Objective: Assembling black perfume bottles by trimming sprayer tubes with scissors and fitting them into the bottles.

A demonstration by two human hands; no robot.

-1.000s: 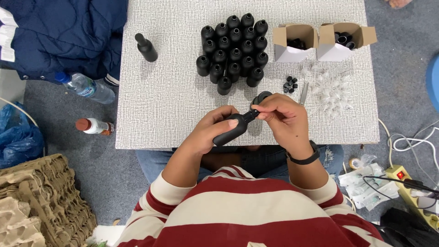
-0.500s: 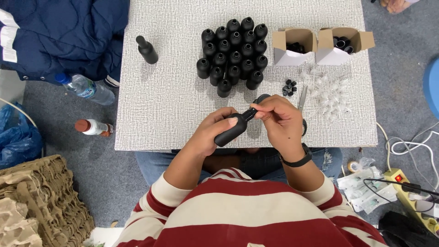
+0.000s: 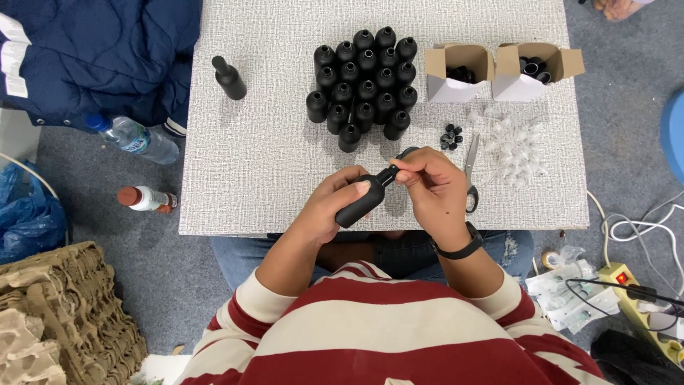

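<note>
Black bottle [image 3: 362,202] lay tilted above the table [image 3: 271,164], gripped in the left hand [image 3: 333,203], whose fingers wrapped its body. The right hand [image 3: 433,189] pinched a cap at its neck; seating it looked like the step in hand, calling for a steady twist.

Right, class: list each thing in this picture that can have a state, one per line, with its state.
Left hand: grip shut around black bottle.
Right hand: fingertips pinching the bottle's neck.
Cluster of black bottles: upright, uncapped.
Lone bottle: lying down.
Two cardboard boxes: open.
Scissors: lying flat on table.
</note>
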